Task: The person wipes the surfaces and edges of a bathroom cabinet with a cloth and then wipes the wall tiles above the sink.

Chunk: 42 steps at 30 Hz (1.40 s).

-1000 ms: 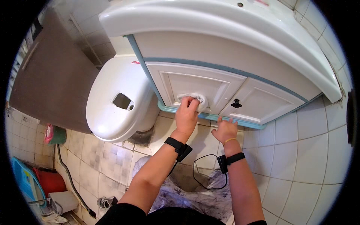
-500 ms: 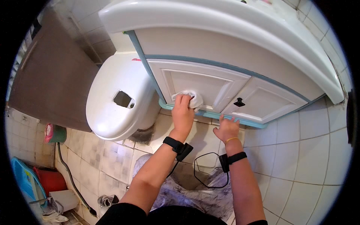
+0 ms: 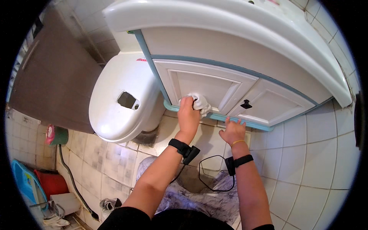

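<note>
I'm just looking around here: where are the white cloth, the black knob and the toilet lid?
White cloth (image 3: 202, 105), head view: on its visible bunched folds.
Black knob (image 3: 246, 104), head view: middle of its front.
Toilet lid (image 3: 109, 94), head view: on its white top.

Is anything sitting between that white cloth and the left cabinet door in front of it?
Nothing visible. The left hand holds the cloth at the lower part of the left door. The right hand is off to the right at the blue ledge, and the black knob is on the other door.
</note>
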Tool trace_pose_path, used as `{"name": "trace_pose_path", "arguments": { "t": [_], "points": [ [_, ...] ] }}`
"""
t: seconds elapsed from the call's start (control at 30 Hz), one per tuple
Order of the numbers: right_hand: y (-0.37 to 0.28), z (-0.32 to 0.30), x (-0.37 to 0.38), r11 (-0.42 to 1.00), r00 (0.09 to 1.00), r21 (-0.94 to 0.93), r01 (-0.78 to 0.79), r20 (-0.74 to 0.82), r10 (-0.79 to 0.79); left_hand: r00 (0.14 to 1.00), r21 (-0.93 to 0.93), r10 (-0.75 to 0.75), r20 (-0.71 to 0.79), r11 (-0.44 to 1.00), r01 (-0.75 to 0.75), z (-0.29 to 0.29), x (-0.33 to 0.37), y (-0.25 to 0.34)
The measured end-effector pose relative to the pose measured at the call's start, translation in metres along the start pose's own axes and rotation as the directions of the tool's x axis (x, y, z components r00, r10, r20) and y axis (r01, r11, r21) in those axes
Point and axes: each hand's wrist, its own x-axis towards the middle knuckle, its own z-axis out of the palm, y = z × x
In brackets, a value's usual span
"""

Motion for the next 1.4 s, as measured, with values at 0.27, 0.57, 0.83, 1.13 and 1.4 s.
{"name": "trace_pose_path", "arguments": {
  "t": [0.27,0.57,0.83,1.13,1.4],
  "points": [
    [0.001,-0.006,-0.001,1.0,1.0,0.0,-0.013,0.021,0.013,0.986,-0.137,0.075,-0.146,0.986,-0.096,-0.017,0.038,0.045],
    [0.002,-0.001,0.003,1.0,1.0,0.014,-0.008,0.005,0.008,0.994,-0.005,0.033,-0.104,0.999,-0.033,-0.019,0.024,0.012],
    [0.0,-0.002,0.001,1.0,1.0,0.012,-0.003,-0.008,0.003,0.963,-0.006,0.081,-0.257,0.996,-0.085,-0.032,0.046,0.02],
    [0.004,0.002,0.001,1.0,0.999,0.028,0.0,-0.042,0.001,0.996,0.121,-0.059,-0.06,0.99,0.066,-0.016,0.014,-0.013],
    [0.001,0.002,0.001,0.998,0.996,0.053,0.016,-0.085,-0.011,0.973,0.054,0.151,-0.176,0.988,-0.143,-0.024,0.03,-0.006]
  ]
}}
